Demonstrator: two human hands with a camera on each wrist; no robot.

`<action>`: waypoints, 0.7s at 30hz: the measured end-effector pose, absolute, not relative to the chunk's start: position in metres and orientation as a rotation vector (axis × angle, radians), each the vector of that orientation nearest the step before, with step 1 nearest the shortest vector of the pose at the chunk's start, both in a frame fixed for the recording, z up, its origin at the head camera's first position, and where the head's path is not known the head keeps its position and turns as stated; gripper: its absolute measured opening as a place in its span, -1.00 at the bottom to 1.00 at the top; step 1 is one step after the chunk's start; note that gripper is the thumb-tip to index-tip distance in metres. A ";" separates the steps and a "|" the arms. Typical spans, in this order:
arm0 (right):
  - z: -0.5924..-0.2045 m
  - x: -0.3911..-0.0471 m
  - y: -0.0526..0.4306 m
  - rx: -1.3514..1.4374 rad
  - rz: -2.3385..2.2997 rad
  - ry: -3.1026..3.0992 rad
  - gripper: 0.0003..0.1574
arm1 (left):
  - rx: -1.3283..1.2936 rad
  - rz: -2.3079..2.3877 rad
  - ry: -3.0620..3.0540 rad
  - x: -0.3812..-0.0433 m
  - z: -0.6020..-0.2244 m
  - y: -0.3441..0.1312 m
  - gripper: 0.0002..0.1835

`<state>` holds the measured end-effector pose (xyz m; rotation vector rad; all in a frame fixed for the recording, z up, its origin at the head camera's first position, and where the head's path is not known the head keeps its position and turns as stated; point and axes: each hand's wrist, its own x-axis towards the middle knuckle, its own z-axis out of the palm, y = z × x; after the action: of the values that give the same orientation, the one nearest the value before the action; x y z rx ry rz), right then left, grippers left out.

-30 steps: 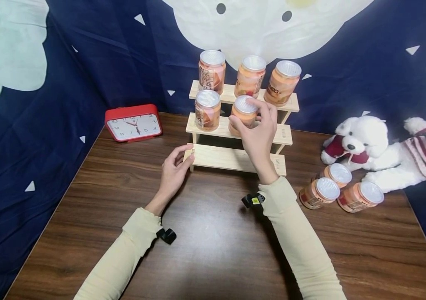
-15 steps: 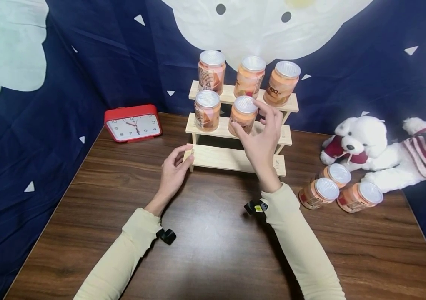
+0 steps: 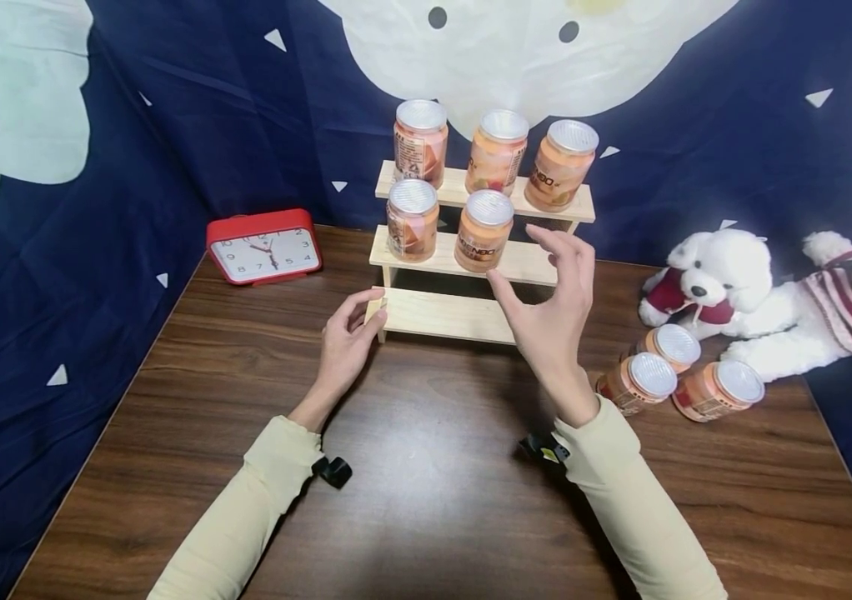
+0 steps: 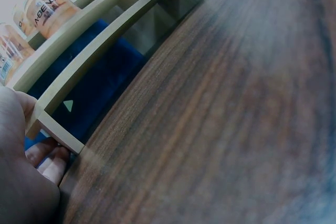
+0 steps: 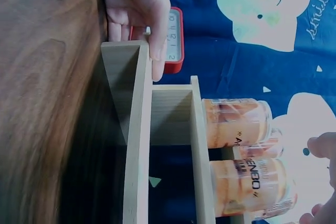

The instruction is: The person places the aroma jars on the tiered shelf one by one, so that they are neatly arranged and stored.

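Note:
A light wooden three-step display shelf stands on the table. My left hand grips the left end of its bottom step, thumb and fingers around the corner, as the left wrist view shows too. Two orange-labelled fruit jars with silver lids stand upright on the middle step: a left jar and a right jar. Just right of that second jar is my right hand, thumb and fingers spread apart with nothing between them. The right wrist view shows its fingertips at the right edge, apart from the jar.
Three more jars stand on the top step, including a right-hand jar. Another three, one a front jar, stand on the table at right beside white plush bears. A red clock sits at left. Behind hangs a blue curtain.
My right hand has let go of the right jar on the middle step and drawn back to the right and toward me. My left hand has stayed at the shelf's end.

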<state>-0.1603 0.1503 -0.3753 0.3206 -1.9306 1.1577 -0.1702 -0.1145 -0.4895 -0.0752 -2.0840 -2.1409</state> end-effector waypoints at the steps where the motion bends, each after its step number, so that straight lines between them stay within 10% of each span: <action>1: -0.376 -0.157 0.153 0.322 1.159 -1.928 -0.25 | -0.073 -2.140 -2.085 -0.170 -0.490 -0.115 -0.63; 21: -0.390 -0.095 0.209 0.250 1.282 -1.871 -0.32 | -0.084 -2.152 -2.079 -0.170 -0.490 -0.115 -0.62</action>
<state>-0.0953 0.2092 -0.3899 0.2496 -1.8709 1.2818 -0.1705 -0.1147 -0.4896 -0.0842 -2.0791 -2.1516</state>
